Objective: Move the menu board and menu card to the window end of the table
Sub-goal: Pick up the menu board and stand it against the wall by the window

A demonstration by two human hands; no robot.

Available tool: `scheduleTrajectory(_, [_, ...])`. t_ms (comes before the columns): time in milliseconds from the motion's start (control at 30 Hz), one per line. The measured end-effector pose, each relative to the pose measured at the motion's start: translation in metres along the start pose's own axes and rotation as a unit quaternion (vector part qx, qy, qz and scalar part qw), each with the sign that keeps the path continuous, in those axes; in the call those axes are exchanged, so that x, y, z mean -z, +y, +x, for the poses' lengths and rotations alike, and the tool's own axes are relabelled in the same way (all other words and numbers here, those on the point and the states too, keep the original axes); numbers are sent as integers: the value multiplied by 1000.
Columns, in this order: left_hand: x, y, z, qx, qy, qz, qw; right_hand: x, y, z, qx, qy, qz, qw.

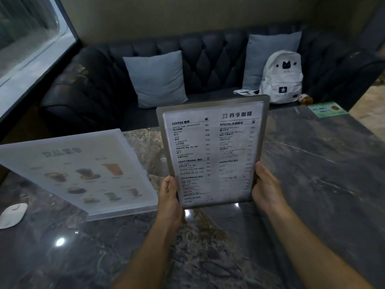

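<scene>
I hold a grey-framed menu board [212, 147] upright above the middle of the dark marble table [312, 174]; it carries black text in two columns. My left hand [169, 199] grips its lower left edge and my right hand [265, 188] grips its lower right edge. To the left, nearer the window [27, 36], a clear acrylic menu card [83, 172] with drink pictures stands tilted on the table.
A white oval object [12, 214] lies at the table's left edge. A green card [327, 109] sits at the far right corner. Behind the table runs a dark tufted sofa [208, 53] with two grey cushions and a white backpack [283, 78].
</scene>
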State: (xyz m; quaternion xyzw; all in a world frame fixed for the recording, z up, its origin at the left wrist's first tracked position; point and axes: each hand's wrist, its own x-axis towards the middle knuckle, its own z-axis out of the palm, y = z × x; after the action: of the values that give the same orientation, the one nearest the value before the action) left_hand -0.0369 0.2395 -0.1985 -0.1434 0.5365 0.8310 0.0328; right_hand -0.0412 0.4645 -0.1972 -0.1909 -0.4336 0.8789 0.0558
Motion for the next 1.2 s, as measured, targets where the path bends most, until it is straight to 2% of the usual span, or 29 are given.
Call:
scheduleTrajectory(233, [1, -4, 3, 1, 9, 5, 1000, 1, 3, 1, 13, -24, 31, 999])
scheduleTrajectory(400, [-5, 1, 2, -9, 14, -37, 999, -7, -8, -7, 2, -33, 22, 999])
scheduleTrajectory(567, [-16, 21, -4, -18, -36, -66, 997, -29, -37, -15, 25, 18, 21, 999])
scheduleTrajectory(700, [-34, 51, -13, -41, -56, -51, 996, -46, -70, -30, 56, -16, 20, 998])
scheduleTrajectory(900, [-48, 95, -39, -89, -55, -29, 994, -74, -112, -70, 71, -22, 43, 996])
scheduleTrajectory(1067, [-38, 120, -75, -122, -63, -57, 989, -94, -126, -115, 63, -9, 48, 997])
scheduleTrajectory(1200, [-18, 135, -116, -115, -68, -92, 987, -103, -128, -156, 41, -34, 22, 998])
